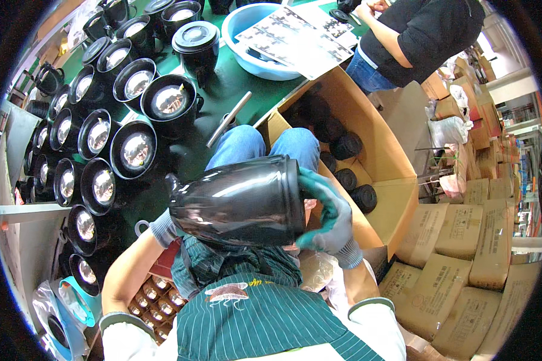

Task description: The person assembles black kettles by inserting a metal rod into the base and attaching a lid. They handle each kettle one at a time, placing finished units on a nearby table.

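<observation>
Crosswise above your lap, a glossy black vessel [235, 201] is held on its side. Your gloved right hand [334, 219] grips its rimmed end, fingers bent and spread wide; your left hand [167, 228] is at the narrower end, fingers hidden, so their closure can't be told. Beyond, black cups [96, 133] crowd a green table [238, 81]; rightward, an open carton [376, 135] holds dark round pieces [346, 145].
</observation>
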A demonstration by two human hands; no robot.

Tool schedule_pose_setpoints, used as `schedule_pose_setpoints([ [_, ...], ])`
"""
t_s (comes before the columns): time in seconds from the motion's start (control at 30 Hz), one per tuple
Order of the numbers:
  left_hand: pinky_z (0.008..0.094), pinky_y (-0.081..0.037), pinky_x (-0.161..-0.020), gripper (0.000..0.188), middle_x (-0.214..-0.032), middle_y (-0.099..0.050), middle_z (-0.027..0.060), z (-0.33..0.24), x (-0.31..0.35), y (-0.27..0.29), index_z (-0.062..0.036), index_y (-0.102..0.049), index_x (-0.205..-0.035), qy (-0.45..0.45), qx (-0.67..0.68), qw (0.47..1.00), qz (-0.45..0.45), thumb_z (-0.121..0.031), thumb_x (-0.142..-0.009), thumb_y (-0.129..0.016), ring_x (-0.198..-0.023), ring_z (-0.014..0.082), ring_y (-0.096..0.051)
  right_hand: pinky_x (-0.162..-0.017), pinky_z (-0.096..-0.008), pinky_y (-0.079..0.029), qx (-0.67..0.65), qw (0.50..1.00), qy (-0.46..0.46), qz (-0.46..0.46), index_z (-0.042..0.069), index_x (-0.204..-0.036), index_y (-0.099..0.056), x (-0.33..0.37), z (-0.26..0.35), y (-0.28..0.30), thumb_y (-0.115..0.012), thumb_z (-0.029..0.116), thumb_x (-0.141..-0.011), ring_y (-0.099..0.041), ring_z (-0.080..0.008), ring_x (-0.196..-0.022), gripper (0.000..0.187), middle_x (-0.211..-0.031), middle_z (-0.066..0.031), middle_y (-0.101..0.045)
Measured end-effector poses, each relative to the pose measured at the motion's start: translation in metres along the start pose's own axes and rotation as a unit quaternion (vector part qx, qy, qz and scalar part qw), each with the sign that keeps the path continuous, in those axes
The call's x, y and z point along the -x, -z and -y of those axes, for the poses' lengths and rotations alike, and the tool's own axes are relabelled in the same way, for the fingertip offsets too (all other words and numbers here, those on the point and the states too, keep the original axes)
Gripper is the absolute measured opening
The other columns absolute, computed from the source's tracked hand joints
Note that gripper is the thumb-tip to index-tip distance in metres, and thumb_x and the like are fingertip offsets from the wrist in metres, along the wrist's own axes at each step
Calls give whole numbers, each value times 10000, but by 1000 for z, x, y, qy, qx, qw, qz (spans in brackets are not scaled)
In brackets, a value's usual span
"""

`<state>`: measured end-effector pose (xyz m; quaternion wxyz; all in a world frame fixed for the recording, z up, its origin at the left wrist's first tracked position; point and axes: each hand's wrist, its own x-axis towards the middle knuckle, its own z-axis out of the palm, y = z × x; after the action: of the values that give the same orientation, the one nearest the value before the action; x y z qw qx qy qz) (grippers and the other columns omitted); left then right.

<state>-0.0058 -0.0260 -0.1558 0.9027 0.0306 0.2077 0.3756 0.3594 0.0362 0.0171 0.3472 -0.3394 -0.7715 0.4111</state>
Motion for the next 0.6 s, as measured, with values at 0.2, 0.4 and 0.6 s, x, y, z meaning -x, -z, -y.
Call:
schedule_pose_setpoints([
  [0.2, 319, -598, -781, 319, -891, -775, 133, -24, 24, -159, 46, -762, -1037, -492, -759, 378, -199, -106, -759, -793, -800, 254, -770, -1031, -337, -459, -164, 960, -227, -20, -22, -1352, -548, 14, -35, -8, -721, 656, -862, -592, -182, -1188, 854, -1234, -93, -647],
  [0.4, 320, -591, -777, 274, -896, -770, 128, -30, 34, -157, 39, -758, -1026, -507, -731, 394, -231, -115, -799, -758, -792, 228, -752, -1168, -417, -349, -144, 983, -115, 18, -14, -1607, -239, -7, 7, -10, -667, 694, -877, -486, -305, -1379, 1103, -1467, -232, -518],
  [0.6, 341, -577, -877, 391, -1016, -762, 111, -20, 20, -154, 34, -739, -1114, -399, -587, 660, -247, -187, -794, -780, -930, 189, -722, -1274, -476, -114, -116, 991, 61, 4, 16, -1647, -128, 17, -32, -40, -482, 531, -1031, -157, -376, -1580, 878, -1698, -253, -150],
])
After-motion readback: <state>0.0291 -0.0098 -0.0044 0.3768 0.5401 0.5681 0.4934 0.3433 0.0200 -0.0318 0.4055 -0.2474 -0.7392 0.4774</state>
